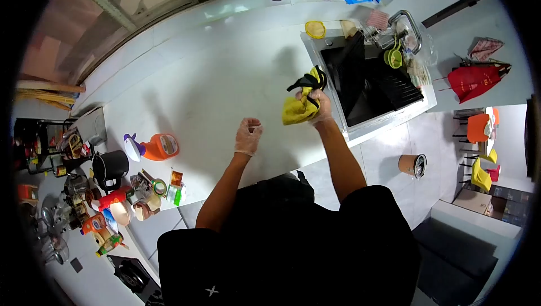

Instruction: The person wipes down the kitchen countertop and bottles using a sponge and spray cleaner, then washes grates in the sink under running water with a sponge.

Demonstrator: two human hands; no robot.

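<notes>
A long white counter (197,63) runs across the view, with a dark sink (315,52) set into its right end. Just beside the sink's near-left edge, over the counter, is a bright yellow cloth (297,113), crumpled into soft folds; its lower part hangs in a rounded bunch, and black strap-like bands curl from its upper end. Whether it touches the counter is hard to tell. An orange spray bottle lies well to the left (161,147). The right hand (321,108), in a clear glove, has its fingers closed around the cloth. The left hand (248,136), likewise gloved, is half curled, a gap showing between thumb and fingers, visibly gripping nothing.
</notes>
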